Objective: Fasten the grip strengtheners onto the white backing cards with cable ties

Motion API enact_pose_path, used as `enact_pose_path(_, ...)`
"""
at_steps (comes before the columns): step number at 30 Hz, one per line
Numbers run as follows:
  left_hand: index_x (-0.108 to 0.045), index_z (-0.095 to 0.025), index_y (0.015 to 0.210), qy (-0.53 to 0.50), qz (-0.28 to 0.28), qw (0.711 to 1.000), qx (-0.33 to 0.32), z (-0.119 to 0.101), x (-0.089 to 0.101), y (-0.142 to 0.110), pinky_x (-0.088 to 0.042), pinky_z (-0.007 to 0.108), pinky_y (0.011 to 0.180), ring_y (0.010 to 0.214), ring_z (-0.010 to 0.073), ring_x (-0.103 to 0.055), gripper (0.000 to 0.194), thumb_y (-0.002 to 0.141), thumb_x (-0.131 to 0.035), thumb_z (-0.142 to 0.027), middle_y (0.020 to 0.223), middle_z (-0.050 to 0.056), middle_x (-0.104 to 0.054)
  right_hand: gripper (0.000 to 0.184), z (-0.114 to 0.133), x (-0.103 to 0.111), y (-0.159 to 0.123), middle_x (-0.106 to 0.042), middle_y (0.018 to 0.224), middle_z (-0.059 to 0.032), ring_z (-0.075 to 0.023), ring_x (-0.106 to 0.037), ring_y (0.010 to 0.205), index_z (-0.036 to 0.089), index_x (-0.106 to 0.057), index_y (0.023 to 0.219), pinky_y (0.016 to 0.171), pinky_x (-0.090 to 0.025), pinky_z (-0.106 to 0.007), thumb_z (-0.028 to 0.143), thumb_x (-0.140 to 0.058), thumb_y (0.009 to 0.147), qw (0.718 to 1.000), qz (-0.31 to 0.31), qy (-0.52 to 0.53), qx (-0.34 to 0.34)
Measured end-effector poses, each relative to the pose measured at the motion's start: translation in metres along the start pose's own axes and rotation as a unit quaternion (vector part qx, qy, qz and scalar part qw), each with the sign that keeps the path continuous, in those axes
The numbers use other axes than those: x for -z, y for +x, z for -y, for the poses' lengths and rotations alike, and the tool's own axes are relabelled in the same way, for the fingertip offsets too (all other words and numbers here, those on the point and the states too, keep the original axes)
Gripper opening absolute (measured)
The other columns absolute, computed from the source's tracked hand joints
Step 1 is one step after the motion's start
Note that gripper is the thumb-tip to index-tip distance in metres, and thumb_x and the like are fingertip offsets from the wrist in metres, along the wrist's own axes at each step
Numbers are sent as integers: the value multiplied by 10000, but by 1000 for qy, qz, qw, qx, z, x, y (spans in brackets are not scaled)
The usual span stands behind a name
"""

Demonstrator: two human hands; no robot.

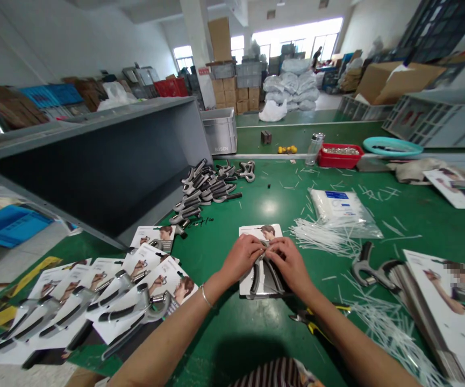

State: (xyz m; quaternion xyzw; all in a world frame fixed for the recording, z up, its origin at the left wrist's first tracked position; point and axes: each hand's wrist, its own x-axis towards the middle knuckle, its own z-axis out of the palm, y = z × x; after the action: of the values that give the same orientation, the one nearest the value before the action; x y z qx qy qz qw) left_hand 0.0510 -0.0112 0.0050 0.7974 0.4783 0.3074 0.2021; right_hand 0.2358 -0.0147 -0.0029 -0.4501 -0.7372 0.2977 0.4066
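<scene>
A hand grip strengthener [257,278] with black-padded handles lies on a printed card [245,286] in front of me, its handles pointing towards me. My left hand [243,257] is closed in a pinch at the top of it, near the coil end. Opposite, my right hand [289,263] pinches at the same spot, and the fingertips of both hands nearly meet. Whatever they pinch is too small and covered to make out. Yellow-and-black cutting pliers [312,324] rest below my right forearm.
Several carded hand grips [135,306] overlap at the left. Loose grips [206,188] are piled beside a grey bin [192,129]. White cable ties [323,236] and their bag [343,212] lie right, with a single grip [371,271] and a card stack [444,301].
</scene>
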Motion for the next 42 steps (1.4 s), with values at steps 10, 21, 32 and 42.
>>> enact_pose_path(10, -765, -220, 978, -124, -45, 988, 75, 4, -7, -5, -402, 388, 1002, 1050, 210, -617, 153, 875, -657, -186, 1055, 56, -725, 182, -3, 5, 1, -517, 1379, -72, -279, -415, 1319, 218, -682, 826, 1081, -292, -487, 297, -560, 935, 992, 113, -47, 9)
enact_pose_path(21, -767, -215, 971, -139, -35, 986, 81, 4, -6, -5, -386, 393, 1001, 1064, 209, -604, 154, 892, -635, -212, 1065, 56, -723, 170, 5, 8, 13, -454, 1409, -97, -304, -382, 1296, 191, -687, 780, 1071, -323, -521, 240, -584, 907, 974, 189, -128, 12)
enact_pose_path(32, -768, -236, 961, -123, -15, 991, 45, 5, -3, -11, -393, 404, 1024, 1085, 215, -587, 165, 904, -614, -249, 1081, 48, -723, 184, 0, 4, 16, -555, 1322, -91, -285, -453, 1260, 207, -704, 806, 1046, -327, -509, 298, -585, 913, 986, 145, -75, -13)
enact_pose_path(42, -651, -189, 790, -24, -96, 992, 84, -31, 5, -4, -450, 368, 880, 906, 216, -585, 169, 916, -557, -251, 857, 51, -659, 301, -12, -12, 12, -604, 1268, -104, -263, -493, 1218, 218, -568, 1191, 1027, -369, -464, 239, -528, 893, 999, 36, -38, -4)
